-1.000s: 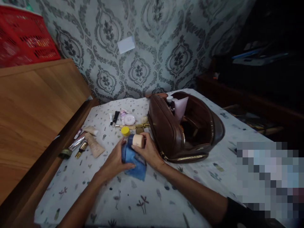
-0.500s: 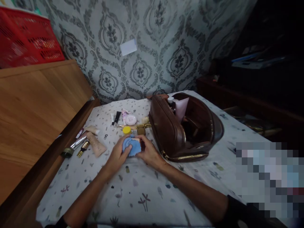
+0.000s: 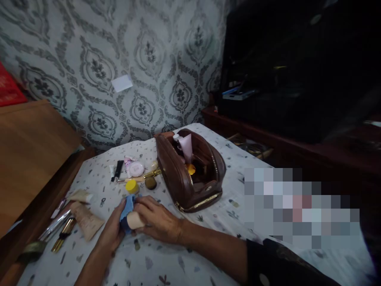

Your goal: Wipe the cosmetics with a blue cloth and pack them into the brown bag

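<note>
In my left hand (image 3: 112, 227) is a crumpled blue cloth (image 3: 127, 205), bunched between thumb and fingers. My right hand (image 3: 160, 222) is closed around a cream-coloured, short cylindrical piece (image 3: 135, 219), pressed against the cloth; its exact kind is unclear. Just beyond the hands, a yellow-lidded jar (image 3: 131, 186) and a dark olive round container (image 3: 150, 183) rest on the patterned sheet (image 3: 190, 254). To the right stands an unzipped brown toiletry bag (image 3: 174, 174). Inside it are an upright pink tube (image 3: 186, 147), a white-capped bottle (image 3: 176, 137) and an orange-yellow item (image 3: 191, 170).
Left of the hands lie a beige tube (image 3: 86, 220), a black-and-gold tube (image 3: 64, 234) and a green-brown round item (image 3: 32, 251). Farther back are a pink compact (image 3: 136, 169) and a black tube (image 3: 118, 170). A wooden panel (image 3: 35, 147) borders the left side.
The view has swung to the right. My right hand has turned over, and the cream-coloured piece now shows more fully beside the cloth.
</note>
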`<state>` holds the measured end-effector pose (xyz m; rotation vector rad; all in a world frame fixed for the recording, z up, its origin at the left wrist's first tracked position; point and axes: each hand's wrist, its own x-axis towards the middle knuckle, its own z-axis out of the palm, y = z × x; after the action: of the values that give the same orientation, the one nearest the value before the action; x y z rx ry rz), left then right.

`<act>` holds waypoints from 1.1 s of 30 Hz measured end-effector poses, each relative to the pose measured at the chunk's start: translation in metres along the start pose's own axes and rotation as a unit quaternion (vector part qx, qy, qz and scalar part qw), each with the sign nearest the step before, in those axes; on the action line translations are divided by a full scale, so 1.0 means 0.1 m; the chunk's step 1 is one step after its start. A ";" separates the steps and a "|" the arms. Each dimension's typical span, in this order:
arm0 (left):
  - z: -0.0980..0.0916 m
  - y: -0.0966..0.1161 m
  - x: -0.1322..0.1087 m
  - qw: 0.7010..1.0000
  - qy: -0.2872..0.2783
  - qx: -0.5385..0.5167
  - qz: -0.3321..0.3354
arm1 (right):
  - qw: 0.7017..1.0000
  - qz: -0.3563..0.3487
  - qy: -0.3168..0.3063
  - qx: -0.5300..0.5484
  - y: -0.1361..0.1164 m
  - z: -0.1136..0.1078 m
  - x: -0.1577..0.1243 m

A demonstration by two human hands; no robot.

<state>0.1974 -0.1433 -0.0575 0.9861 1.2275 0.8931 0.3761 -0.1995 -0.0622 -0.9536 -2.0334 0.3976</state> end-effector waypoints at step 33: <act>0.11 0.07 -0.16 0.975 0.082 0.135 0.155 | 0.993 0.112 -0.032 -0.010 0.00 0.07 0.00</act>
<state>0.2056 -0.1569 -0.0449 1.3716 1.3827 1.0849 0.3706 -0.1987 -0.0660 -1.2004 -1.9967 0.5361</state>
